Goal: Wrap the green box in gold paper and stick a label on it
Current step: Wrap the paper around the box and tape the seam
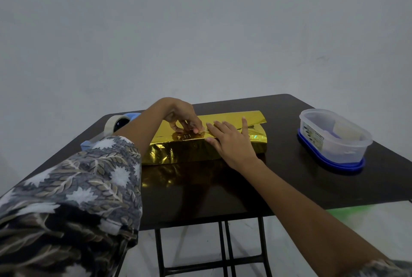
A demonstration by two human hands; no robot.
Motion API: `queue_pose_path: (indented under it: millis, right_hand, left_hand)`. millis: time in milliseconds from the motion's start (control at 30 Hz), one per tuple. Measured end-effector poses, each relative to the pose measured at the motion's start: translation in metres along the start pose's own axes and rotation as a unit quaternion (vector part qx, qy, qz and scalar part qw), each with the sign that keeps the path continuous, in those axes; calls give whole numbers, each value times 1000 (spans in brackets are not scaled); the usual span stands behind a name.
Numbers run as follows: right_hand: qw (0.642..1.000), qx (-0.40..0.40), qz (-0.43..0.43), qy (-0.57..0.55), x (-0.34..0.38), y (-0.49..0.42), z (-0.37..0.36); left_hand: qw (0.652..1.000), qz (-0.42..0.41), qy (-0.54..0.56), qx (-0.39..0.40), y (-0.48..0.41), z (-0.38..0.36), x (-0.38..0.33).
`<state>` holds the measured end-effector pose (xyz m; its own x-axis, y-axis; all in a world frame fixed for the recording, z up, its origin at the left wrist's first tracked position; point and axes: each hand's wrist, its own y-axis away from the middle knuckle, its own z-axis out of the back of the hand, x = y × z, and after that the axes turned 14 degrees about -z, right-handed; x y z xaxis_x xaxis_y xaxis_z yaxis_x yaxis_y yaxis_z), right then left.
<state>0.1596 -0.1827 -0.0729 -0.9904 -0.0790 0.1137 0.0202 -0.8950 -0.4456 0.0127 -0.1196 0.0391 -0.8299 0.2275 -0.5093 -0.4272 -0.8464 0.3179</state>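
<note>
On the dark table (223,192), the gold paper (178,154) is up and over the box. No green shows anywhere, so the box sits hidden inside, mid-tabletop. The left hand (182,118) is curled over the top seam, fingertips pinching the paper's edge there; whether a bit of tape is under them is too small to tell. The right hand (231,142) lies flat just beside it, fingers straight and slightly spread, thumb out, pressing the overlap down. So the long wrap looks done or nearly so, and the seam is being fixed. Left to do, by my reading: the right end, where the paper gapes open with a loose flap sticking up, and likely the left end, hidden behind the arm. No label on show yet. The tape dispenser (117,124) sits at the far left, and a clear plastic tub (332,138) on a blue lid is well off to the right.
</note>
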Motion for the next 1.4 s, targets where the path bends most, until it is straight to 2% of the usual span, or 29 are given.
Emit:
queue_pose_path:
  millis: [267, 500, 667, 967, 1400]
  right_hand:
    - [1000, -5, 2, -11, -1, -1, -1]
    - [1000, -16, 3, -10, -2, 0, -1]
    - [1000, -26, -6, -12, -2, 1, -2]
    - [1000, -21, -6, -11, 0, 2, -2]
    - [1000, -18, -13, -15, 1, 2, -3]
  left_hand:
    - [999, -21, 33, -10, 3, 0, 5]
    - [985, -66, 154, -41, 19, 12, 27]
    - [993, -77, 76, -45, 25, 3, 17]
    - [996, -76, -1, -49, 14, -11, 4]
    - [999, 7, -41, -13, 3, -5, -7]
